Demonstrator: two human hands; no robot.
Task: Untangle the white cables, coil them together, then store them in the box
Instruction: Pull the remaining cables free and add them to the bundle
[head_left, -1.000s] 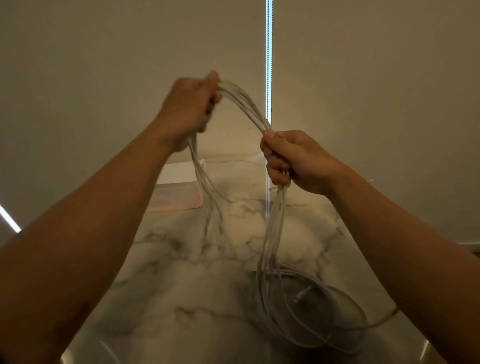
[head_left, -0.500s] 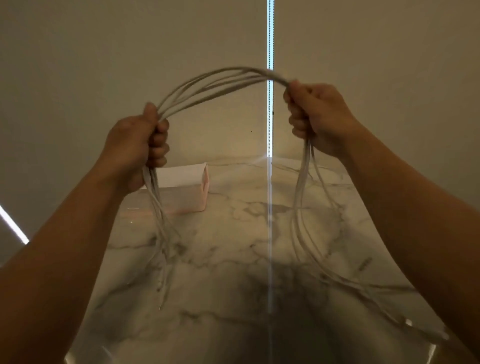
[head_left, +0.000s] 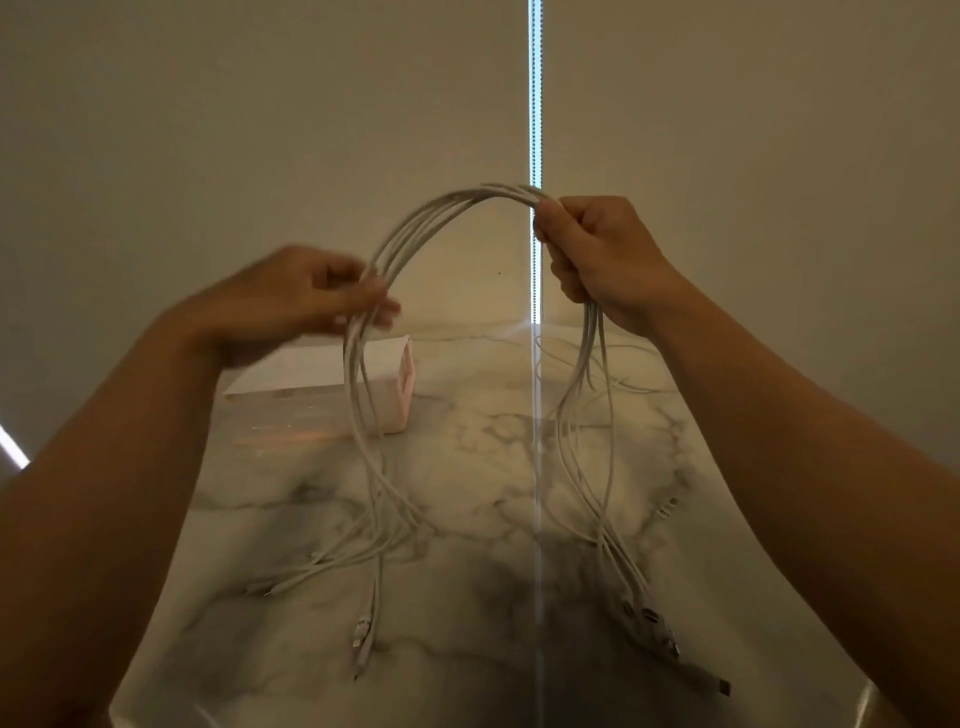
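Several white cables (head_left: 415, 223) arch in a bundle between my two hands above a marble table. My right hand (head_left: 597, 254) grips the bundle in a fist at the top right of the arch. My left hand (head_left: 296, 296) is blurred, its fingers loosened and extended against the strands on the left side. Both ends of the bundle hang down, and their plugs (head_left: 363, 629) lie on the table on the left and on the right (head_left: 649, 618). A pale pink open box (head_left: 395, 379) stands on the table behind the left strands.
The marble table (head_left: 478, 571) runs from the wall to its near edge at the bottom of the view. A bright vertical light strip (head_left: 535, 130) splits the wall behind. Another cable lies along the table's far right.
My left hand has slackened its fist and slid along the left strands. The loose ends have dropped lower, so their plugs now rest on the table. My right hand keeps its grip.
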